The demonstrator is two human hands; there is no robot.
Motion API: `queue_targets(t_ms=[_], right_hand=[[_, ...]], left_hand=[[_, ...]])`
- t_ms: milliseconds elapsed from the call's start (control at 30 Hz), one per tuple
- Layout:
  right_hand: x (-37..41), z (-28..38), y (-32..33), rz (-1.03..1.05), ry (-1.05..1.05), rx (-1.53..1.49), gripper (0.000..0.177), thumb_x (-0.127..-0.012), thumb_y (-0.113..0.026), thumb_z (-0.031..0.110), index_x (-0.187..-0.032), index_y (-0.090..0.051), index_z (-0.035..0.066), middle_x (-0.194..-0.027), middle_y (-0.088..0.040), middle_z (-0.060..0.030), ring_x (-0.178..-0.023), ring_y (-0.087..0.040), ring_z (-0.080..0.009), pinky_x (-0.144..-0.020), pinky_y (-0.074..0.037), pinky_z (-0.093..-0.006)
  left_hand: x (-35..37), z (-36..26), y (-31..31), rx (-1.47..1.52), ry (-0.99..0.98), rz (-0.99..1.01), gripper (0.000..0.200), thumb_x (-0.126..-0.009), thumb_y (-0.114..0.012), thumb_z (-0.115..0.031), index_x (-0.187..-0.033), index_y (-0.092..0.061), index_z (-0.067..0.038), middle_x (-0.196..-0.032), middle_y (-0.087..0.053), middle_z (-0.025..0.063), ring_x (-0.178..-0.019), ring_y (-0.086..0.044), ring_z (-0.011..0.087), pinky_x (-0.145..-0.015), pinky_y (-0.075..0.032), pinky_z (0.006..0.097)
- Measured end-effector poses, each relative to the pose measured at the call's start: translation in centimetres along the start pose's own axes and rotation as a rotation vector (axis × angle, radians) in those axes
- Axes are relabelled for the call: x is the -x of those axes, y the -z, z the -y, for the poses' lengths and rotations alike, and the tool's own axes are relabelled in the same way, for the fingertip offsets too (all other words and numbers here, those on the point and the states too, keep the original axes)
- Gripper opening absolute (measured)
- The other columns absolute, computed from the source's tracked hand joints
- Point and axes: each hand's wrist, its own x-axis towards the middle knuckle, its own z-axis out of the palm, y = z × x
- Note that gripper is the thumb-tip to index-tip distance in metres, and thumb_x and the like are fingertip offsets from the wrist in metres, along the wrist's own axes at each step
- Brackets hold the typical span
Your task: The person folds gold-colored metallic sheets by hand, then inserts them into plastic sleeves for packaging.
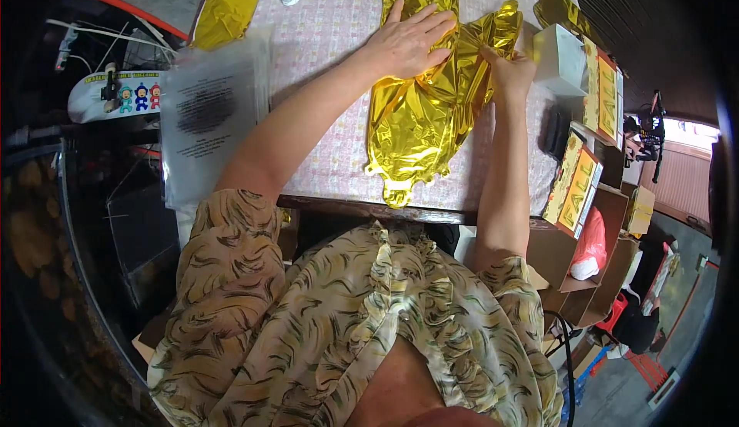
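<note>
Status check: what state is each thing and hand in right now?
gold foil balloon: deflated, flat on the table.
left hand: open, palm flat on the balloon.
right hand: fingers closed on the balloon's edge.
white box: closed.
cardboard box: open.

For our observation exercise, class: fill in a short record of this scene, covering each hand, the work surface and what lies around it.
Left hand: open, pressed flat on the gold foil balloon
Right hand: pinches the balloon's right edge
Balloon state: deflated, crinkled, lying on the table
Surface: table under a pale patterned cloth
Left side: plastic-wrapped printed sheets
Right side: white box; yellow cartons
Far corner: second gold foil piece
</note>
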Motion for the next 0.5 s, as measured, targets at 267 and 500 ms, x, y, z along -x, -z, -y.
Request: queue_targets(t_ms=[267,500], right_hand=[[0.7,0.7,0.0,-0.024,-0.002,-0.026,0.017,-0.081,-0.078,-0.005,-0.098,-0.075,-0.006,-0.088,-0.075,-0.0075,-0.070,-0.068,-0.0149,-0.064,-0.054,-0.0294],[0.8,0.7,-0.1,-0.047,-0.025,-0.004,0.019,-0.081,-0.078,-0.006,-0.100,-0.075,-0.005,-0.090,-0.075,-0.0072,-0.072,-0.068,-0.0149,-0.066,-0.055,-0.0295]], left_hand=[[0.1,0.1,-0.4,0.004,-0.013,-0.021,0.065,-0.105,-0.041,-0.052,-0.159,-0.038,-0.015,-0.167,-0.032,-0.0002,-0.155,-0.027,0.0219,-0.123,-0.013,0.0659],[0.1,0.2,-0.5,-0.002,-0.014,-0.037,0.065,-0.105,-0.041,-0.052,-0.158,-0.038,-0.015,-0.167,-0.034,0.0006,-0.154,-0.029,0.0227,-0.123,-0.013,0.0659]])
